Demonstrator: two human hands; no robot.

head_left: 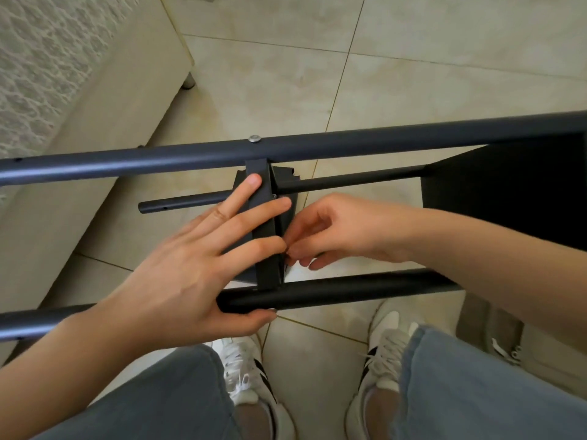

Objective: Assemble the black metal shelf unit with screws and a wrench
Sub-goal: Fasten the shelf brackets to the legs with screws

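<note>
From the head camera I look straight down on the black shelf frame [317, 147], which lies on its side across the tiled floor [413, 74]. Two long tubes run left to right: the far tube [127, 160] carries a silver screw head [254, 138] on top, and the near tube [333, 290] sits just above my shoes [244, 376]. A flat black crossbar [265, 217] joins the two tubes in the middle, and a black shelf panel [508, 192] fills the frame on the right.

My left hand [190, 258] lies spread over the crossbar, fingers flat and extended on it, while the thumb hooks under the near tube, so it braces rather than clenches. My right hand [336, 230] comes in from the right with its fingertips pinched together at the crossbar's right edge; something small seems to be between them, but I cannot tell what. A pale sofa [79, 90] stands at the far left.
</note>
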